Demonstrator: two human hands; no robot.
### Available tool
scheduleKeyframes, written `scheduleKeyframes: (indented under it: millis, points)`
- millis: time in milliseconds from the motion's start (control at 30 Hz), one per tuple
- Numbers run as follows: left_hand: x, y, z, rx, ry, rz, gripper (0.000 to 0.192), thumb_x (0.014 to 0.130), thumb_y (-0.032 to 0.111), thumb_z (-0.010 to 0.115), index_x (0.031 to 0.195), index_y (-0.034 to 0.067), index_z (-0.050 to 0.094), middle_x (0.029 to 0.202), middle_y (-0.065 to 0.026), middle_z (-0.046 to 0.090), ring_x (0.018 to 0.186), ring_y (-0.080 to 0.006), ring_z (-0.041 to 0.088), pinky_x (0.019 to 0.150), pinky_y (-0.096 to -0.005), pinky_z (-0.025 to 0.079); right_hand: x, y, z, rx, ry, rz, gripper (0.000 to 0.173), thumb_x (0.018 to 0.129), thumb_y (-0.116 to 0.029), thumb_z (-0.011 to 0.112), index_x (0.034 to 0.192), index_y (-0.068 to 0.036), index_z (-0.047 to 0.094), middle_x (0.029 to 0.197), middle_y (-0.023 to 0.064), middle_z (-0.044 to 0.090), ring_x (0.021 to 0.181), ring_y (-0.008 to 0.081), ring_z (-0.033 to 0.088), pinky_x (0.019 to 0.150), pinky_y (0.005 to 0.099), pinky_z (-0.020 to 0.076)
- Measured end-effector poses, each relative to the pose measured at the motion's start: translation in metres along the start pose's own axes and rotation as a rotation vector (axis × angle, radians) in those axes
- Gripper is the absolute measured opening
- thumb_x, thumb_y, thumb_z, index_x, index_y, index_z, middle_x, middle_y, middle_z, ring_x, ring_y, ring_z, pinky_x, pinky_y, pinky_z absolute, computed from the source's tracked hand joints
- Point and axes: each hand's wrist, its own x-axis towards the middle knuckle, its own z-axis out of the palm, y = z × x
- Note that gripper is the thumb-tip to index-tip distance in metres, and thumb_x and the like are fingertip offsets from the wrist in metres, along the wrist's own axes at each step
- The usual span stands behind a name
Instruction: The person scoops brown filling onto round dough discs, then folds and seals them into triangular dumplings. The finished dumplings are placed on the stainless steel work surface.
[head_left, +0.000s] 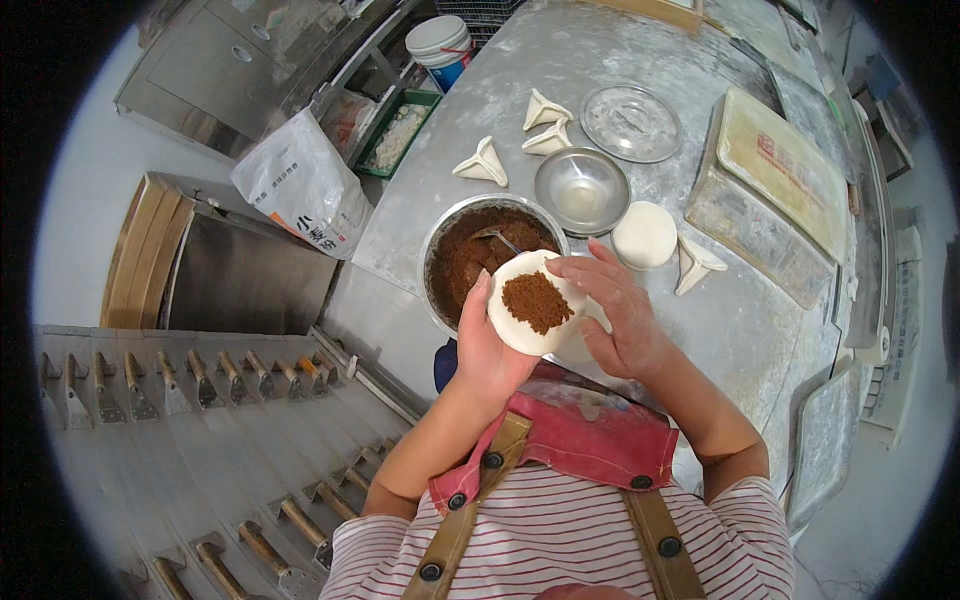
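Observation:
My left hand (484, 337) holds a flat round of white dough (517, 331) from below and the left side, with the thumb at its rim. A loose mound of brown crumbly filling (537, 301) lies on the round's middle. At the right rim, fingers apart, is my right hand (619, 315); its fingertips appear to touch the dough. Just beyond my left hand stands a metal bowl (431, 259) of the same filling, with a spoon (501, 237) in it. A smaller steel bowl (581, 187) sits past it, next to round dough pieces (643, 234). Pale dough beneath my hands is partly hidden.
Several three-sided folded dough pieces (481, 163) sit on the floured metal table (510, 82). A metal lid (630, 124) lies behind the steel bowl. At right is a lidded container (780, 180). A flour bag (304, 187), green crate (401, 131) and bucket (441, 49) stand left.

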Motion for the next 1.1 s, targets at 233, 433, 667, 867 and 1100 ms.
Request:
scheduleKeyframes:
  millis: [233,433,667,867,1100]
  points:
    - [-0.007,-0.001,0.006,-0.019,-0.084,-0.073,0.060,0.102,0.047,0.031,0.146,0.006,0.036,0.146,-0.0135,0.045,0.135,-0.0300,0.045,0.114,-0.0485,0.034,0.022,0.014,0.000,0.049,-0.024,-0.046,0.053,0.083,-0.005,0.054,0.135,-0.004,0.044,0.129,0.0159,0.057,0.122,0.0348,0.055,0.115,0.0577,0.0249]
    - [-0.011,0.003,0.009,-0.036,-0.086,-0.112,0.061,0.102,0.048,0.034,0.147,0.007,0.035,0.149,-0.0165,0.042,0.138,-0.0338,0.040,0.115,-0.0542,0.030,0.022,0.011,-0.014,0.063,-0.058,-0.013,0.053,0.082,-0.004,0.053,0.134,-0.005,0.046,0.125,0.0148,0.060,0.118,0.0346,0.058,0.114,0.0574,0.0266]
    - [-0.014,0.003,0.011,0.021,-0.036,-0.121,0.062,0.101,0.049,0.035,0.147,0.007,0.035,0.149,-0.0165,0.042,0.137,-0.0341,0.042,0.114,-0.0546,0.032,0.023,0.006,-0.015,0.051,-0.045,-0.056,0.050,0.082,0.002,0.048,0.131,-0.008,0.046,0.123,0.0157,0.065,0.116,0.0341,0.062,0.113,0.0589,0.0269]
    - [-0.015,0.004,0.010,0.006,-0.081,-0.106,0.062,0.101,0.049,0.037,0.146,0.007,0.036,0.147,-0.0169,0.044,0.136,-0.0342,0.044,0.113,-0.0545,0.033,0.019,0.008,-0.019,0.077,-0.056,-0.073,0.050,0.081,-0.002,0.051,0.131,-0.006,0.049,0.123,0.0153,0.063,0.114,0.0338,0.061,0.110,0.0544,0.0329]
    - [-0.013,0.000,0.007,0.049,-0.024,-0.113,0.063,0.101,0.049,0.037,0.146,0.005,0.036,0.146,-0.0176,0.045,0.134,-0.0347,0.045,0.113,-0.0543,0.034,0.012,0.006,-0.018,0.235,0.030,0.110,0.043,0.088,-0.009,0.045,0.130,-0.002,0.050,0.124,0.0159,0.059,0.094,0.0232,0.063,0.093,0.0393,0.0454]
